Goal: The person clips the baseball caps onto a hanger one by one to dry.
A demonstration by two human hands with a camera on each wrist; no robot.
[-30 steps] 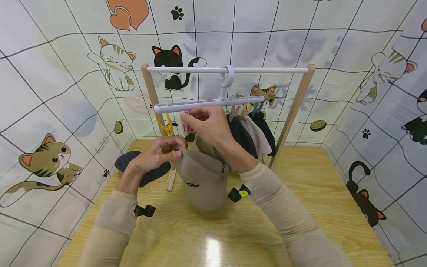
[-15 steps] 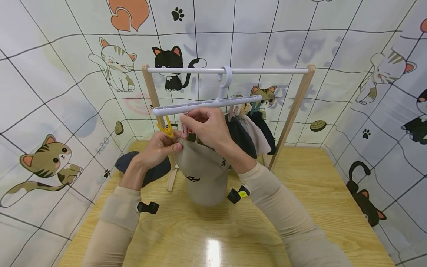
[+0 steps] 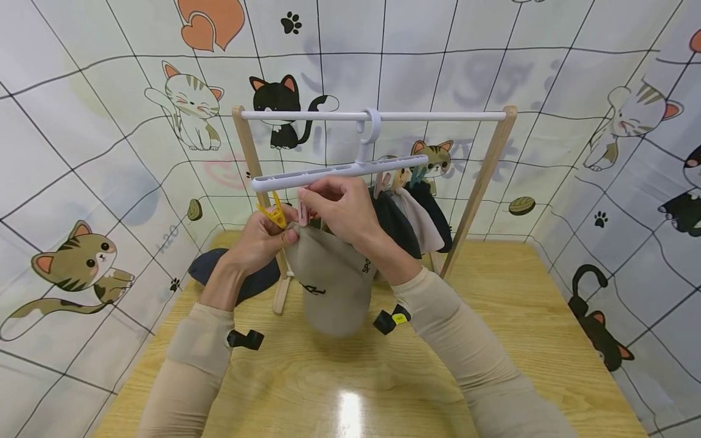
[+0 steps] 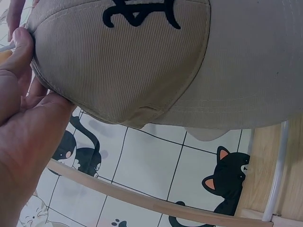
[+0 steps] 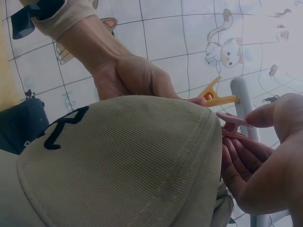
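A beige cap (image 3: 331, 283) with dark embroidery hangs between the hands, its brim pointing down toward the table. My left hand (image 3: 253, 246) pinches the cap's upper edge between thumb and fingers. With thumb and fingers, my right hand (image 3: 350, 210) squeezes a pink clothespin (image 3: 303, 214) under the left part of a pale lilac hanger (image 3: 306, 177). In the right wrist view the pink clothespin (image 5: 231, 126) meets the cap's edge (image 5: 215, 124); whether it bites the fabric I cannot tell. A yellow clothespin (image 3: 276, 217) dangles just above my left fingers.
The hanger hooks on a white rod (image 3: 438, 115) between wooden posts (image 3: 476, 188). Further clothespins hold a dark item (image 3: 402, 225), a pale one (image 3: 424, 222) and another dark one on the right. A navy cap (image 3: 257, 283) lies on the table (image 3: 493, 340) at left.
My left hand has risen slightly and moved right, bringing the cap's edge up to the pink clothespin. The right hand stays almost in place; the hanger has shifted slightly left.
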